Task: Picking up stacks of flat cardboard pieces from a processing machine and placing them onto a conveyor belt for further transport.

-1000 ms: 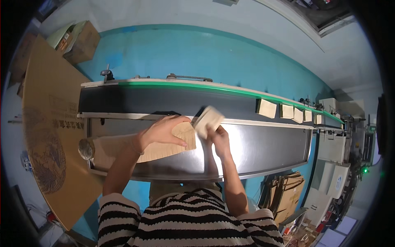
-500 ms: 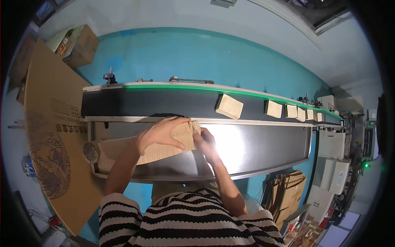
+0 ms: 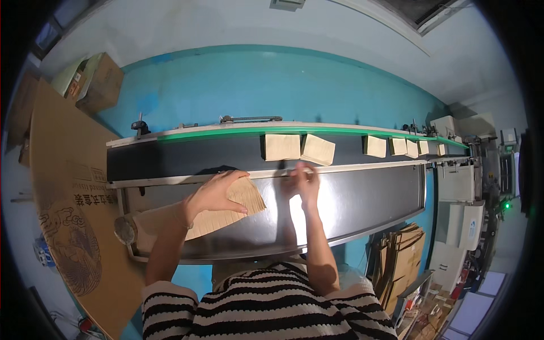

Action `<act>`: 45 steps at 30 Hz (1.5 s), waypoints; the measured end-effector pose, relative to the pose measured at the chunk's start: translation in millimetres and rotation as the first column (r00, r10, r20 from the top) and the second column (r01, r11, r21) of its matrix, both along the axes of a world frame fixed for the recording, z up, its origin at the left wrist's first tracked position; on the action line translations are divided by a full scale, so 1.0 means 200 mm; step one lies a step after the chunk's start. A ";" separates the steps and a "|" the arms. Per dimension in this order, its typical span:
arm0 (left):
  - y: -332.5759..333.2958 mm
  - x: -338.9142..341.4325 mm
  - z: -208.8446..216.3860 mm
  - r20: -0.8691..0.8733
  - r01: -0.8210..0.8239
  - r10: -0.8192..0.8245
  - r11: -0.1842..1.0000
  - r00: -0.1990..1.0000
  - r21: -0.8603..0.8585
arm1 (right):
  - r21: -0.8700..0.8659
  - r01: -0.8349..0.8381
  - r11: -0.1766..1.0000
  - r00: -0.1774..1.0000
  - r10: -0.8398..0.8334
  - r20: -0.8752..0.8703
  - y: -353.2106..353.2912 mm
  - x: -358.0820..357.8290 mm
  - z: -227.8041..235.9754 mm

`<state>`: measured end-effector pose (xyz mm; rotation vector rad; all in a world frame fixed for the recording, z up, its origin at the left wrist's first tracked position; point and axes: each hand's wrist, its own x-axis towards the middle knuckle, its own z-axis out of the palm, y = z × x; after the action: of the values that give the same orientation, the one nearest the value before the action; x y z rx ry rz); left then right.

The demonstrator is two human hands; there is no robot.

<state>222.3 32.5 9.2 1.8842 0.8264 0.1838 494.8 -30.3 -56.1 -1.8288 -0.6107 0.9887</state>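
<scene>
A long row of folded tan paper tissues (image 3: 218, 222) lies on the metal tray (image 3: 362, 198), its right end fanned out. My left hand (image 3: 212, 198) grips this row from above near that end, fingers on the far side and thumb on the near side. My right hand (image 3: 305, 184) is over the tray's far edge, just below the belt, with nothing held and its fingers loosely curled, slightly blurred. Beyond it on the dark conveyor belt (image 3: 187, 157) lie two stacks of tissues side by side, the left stack (image 3: 282, 147) touching or nearly touching the tilted right stack (image 3: 318, 150).
Several more tissue stacks (image 3: 375, 147) lie farther right along the belt, beside a green guide rail (image 3: 226, 131). A round-ended object (image 3: 125, 229) stands at the row's left end. A large cardboard sheet (image 3: 85, 215) rises at left; flattened cartons (image 3: 403, 260) lean at lower right.
My right hand has left the row and moved right, letting go of a tissue stack that now lies on the belt. The row is shorter; my left hand still grips it.
</scene>
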 end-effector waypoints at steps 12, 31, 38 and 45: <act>0.08 0.00 -0.07 0.030 0.013 -0.015 0.998 0.999 0.069 | 0.019 -0.437 0.899 0.898 0.435 0.072 -0.01 -0.40 0.11; 0.02 -0.22 -0.06 0.026 -0.012 0.011 0.999 1.000 0.052 | -0.032 -0.429 0.903 0.849 0.390 -0.357 -0.06 -0.51 0.08; 0.03 -0.28 -0.12 0.004 0.006 -0.007 0.998 1.000 0.056 | -0.150 -0.568 0.810 0.823 0.560 -0.094 -0.07 -0.43 0.02; -0.01 -0.31 -0.06 0.015 -0.063 0.062 0.994 0.998 0.084 | -0.041 -0.554 0.831 0.832 0.554 -0.009 -0.04 -0.63 0.11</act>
<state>160.8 30.2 -2.2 1.9356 0.8813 0.2728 368.5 -38.7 -35.1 -1.7178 -1.1765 1.3841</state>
